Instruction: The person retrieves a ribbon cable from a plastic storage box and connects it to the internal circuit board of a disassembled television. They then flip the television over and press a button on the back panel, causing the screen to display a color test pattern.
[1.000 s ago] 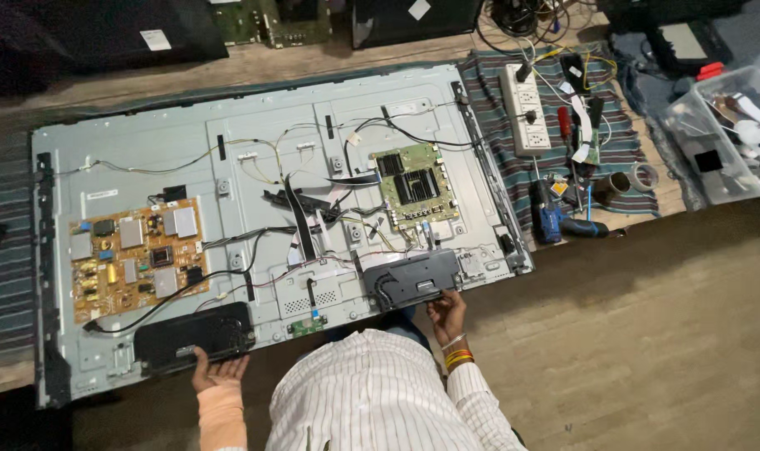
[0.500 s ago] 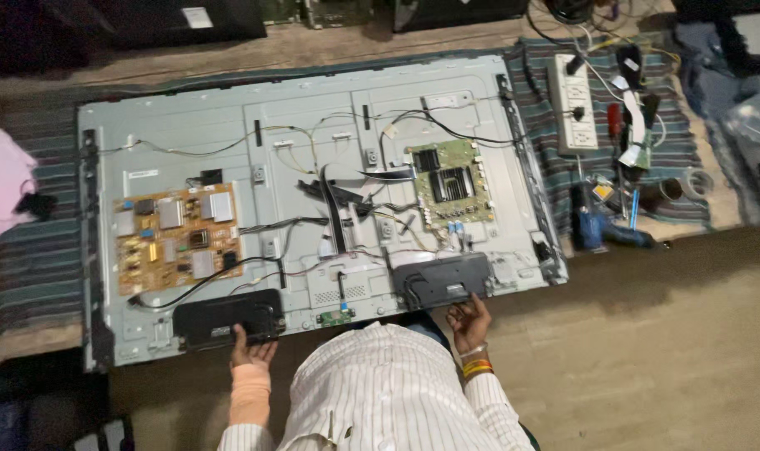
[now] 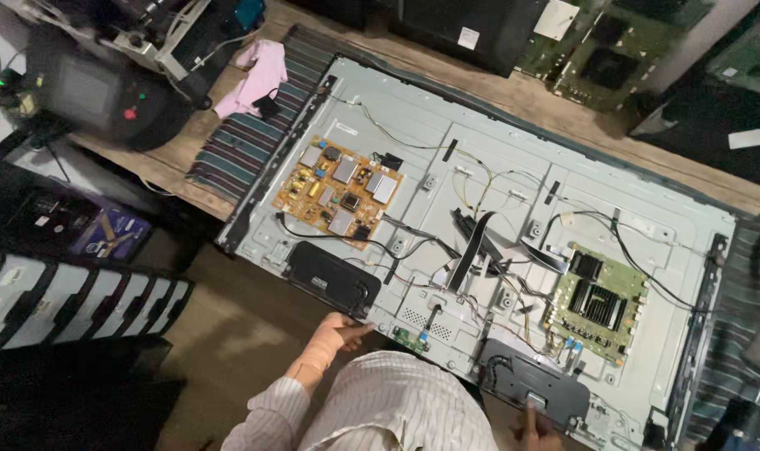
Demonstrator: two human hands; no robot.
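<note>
Roughly, by view:

Head view, work piece: a flat television with its back cover off, the grey metal rear panel (image 3: 480,209) lying flat on a wooden bench (image 3: 555,100) and running from upper left to lower right.

Head view, left hand: the left hand (image 3: 340,327) rests at the near edge of the panel, fingers (image 3: 362,331) stretched toward the long black speaker box (image 3: 333,279) at the lower left; they touch or nearly touch its corner and close on nothing.

Head view, right hand: the right hand (image 3: 537,418) is mostly cut off by the lower edge; a fingertip presses on the second black speaker box (image 3: 532,389). How far it is open I cannot tell.

Step in hand: by my reading, both hands work at the two speaker boxes along the bottom edge, seating or freeing them.

Next move: it seems to call for a firm hold on each box and care for the thin wires (image 3: 413,255) leading to them.

Boards: an orange power board (image 3: 338,192) sits left of centre, a green main board (image 3: 597,302) to the right, with a flat ribbon cable (image 3: 473,250) between.

Surface and room: a striped cloth (image 3: 245,144) lies under the panel's left end, a pink rag (image 3: 253,73) on it; dark equipment and spare green circuit boards (image 3: 597,58) crowd the far side.
</note>
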